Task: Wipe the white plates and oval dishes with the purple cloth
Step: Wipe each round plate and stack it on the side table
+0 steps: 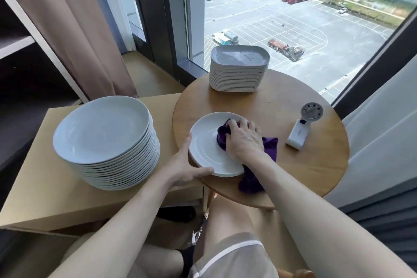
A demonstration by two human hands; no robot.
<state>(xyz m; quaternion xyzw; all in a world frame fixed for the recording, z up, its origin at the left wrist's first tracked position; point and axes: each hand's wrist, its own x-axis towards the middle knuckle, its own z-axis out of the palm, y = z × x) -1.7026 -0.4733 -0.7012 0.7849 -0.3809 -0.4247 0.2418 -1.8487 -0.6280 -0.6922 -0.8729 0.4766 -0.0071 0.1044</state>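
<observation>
White plate (207,142) under the cloth is the one in hand: from the head camera we see it lying flat at the near left edge of the round table (304,165), its rim just overhanging that edge. Our right hand (243,140) is clenched over a bunched part of the purple cloth (269,144) and presses it onto the plate's far right side, while the rest of the cloth trails off the plate onto the table's near side. Our left hand (185,165) grasps the plate's near left rim, thumb along the edge, to steady it.

We judge this to be the wiping stroke itself, early in the job. The stack of round plates (101,131) stands tall on the side table (45,187) left of the round table, and the stack of oval dishes (239,72) sits at the round table's far edge. Next we would need to sweep the cloth across the bare left half of the well, keeping the rim pinned so the plate does not slide off the table.

The plate looks glossy, shallow and unmarked; we can make out no stains. A handheld fan (302,126) lies at the table's right side.
</observation>
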